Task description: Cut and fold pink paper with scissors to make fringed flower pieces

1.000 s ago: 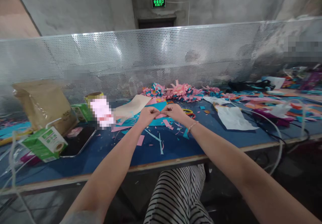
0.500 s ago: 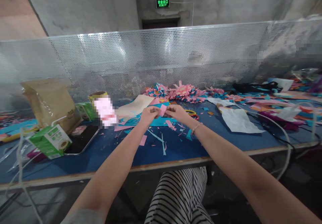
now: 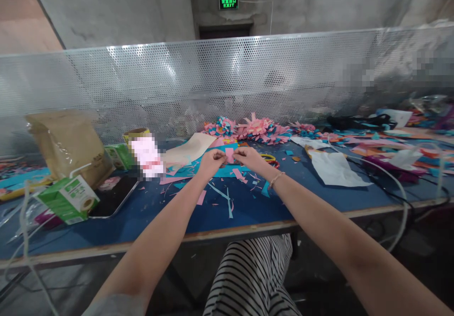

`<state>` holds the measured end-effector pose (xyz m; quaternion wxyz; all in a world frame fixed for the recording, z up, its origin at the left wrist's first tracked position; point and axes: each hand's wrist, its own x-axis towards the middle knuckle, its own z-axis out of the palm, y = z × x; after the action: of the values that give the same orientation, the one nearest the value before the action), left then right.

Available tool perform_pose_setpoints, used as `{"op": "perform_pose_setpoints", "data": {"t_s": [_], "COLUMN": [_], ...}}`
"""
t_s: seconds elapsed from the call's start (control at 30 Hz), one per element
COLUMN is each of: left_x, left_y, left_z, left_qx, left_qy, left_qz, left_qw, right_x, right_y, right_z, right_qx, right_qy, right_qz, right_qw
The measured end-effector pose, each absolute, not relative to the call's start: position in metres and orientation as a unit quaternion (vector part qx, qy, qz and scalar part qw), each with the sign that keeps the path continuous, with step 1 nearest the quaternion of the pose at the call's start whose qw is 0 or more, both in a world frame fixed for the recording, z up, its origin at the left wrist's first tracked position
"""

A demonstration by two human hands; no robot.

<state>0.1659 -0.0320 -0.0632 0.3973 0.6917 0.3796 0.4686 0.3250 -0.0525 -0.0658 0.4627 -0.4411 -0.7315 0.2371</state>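
Between my two hands is a small pink piece of paper (image 3: 230, 154), held up above the table. My left hand (image 3: 213, 160) pinches its left edge, and my right hand (image 3: 247, 158) pinches the right edge. Beneath them lie blue paper sheets (image 3: 232, 171) and pink paper scraps (image 3: 240, 176). Scissors with yellow and red handles (image 3: 269, 159) rest just right of my right hand, partly hidden by it. Nearer to me on the table are thin light-blue paper strips (image 3: 227, 195) and a pink square (image 3: 201, 197).
Pink and blue paper flowers (image 3: 258, 127) sit at the back against a perforated metal screen (image 3: 142, 79). On the left stand a brown paper bag (image 3: 67, 141), a green drink carton (image 3: 69, 200), a tablet (image 3: 115, 197) and a lit phone (image 3: 146, 156). White paper (image 3: 336, 169) and cables (image 3: 397, 183) lie right.
The pink paper has turned from a tilted position to nearly upright between my fingers. Both hands stay in about the same place.
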Motion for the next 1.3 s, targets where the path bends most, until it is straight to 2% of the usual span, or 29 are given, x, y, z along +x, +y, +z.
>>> {"op": "perform_pose_setpoints", "data": {"t_s": [0.27,0.47,0.6,0.97,1.17,1.3], "left_x": [0.171,0.169,0.167,0.163,0.161,0.160], "left_y": [-0.038,-0.036,-0.037,-0.039,-0.039,-0.037], "left_z": [-0.059,-0.061,-0.059,-0.055,-0.053,-0.056], "left_qx": [0.683,0.705,0.671,0.598,0.596,0.630], "left_qy": [0.365,0.356,0.358,0.325,0.321,0.330], "left_qz": [0.437,0.432,0.442,0.462,0.468,0.472], "left_qw": [0.458,0.436,0.476,0.568,0.569,0.520], "right_x": [0.327,0.327,0.326,0.326,0.326,0.326], "right_y": [-0.047,-0.045,-0.045,-0.047,-0.042,-0.045], "right_z": [-0.071,-0.072,-0.072,-0.070,-0.074,-0.071], "right_qx": [-0.440,-0.428,-0.419,-0.401,-0.391,-0.392], "right_qy": [-0.750,-0.748,-0.734,-0.663,-0.622,-0.631], "right_qz": [0.198,0.226,0.232,0.349,0.402,0.391], "right_qw": [0.452,0.455,0.481,0.527,0.546,0.544]}}
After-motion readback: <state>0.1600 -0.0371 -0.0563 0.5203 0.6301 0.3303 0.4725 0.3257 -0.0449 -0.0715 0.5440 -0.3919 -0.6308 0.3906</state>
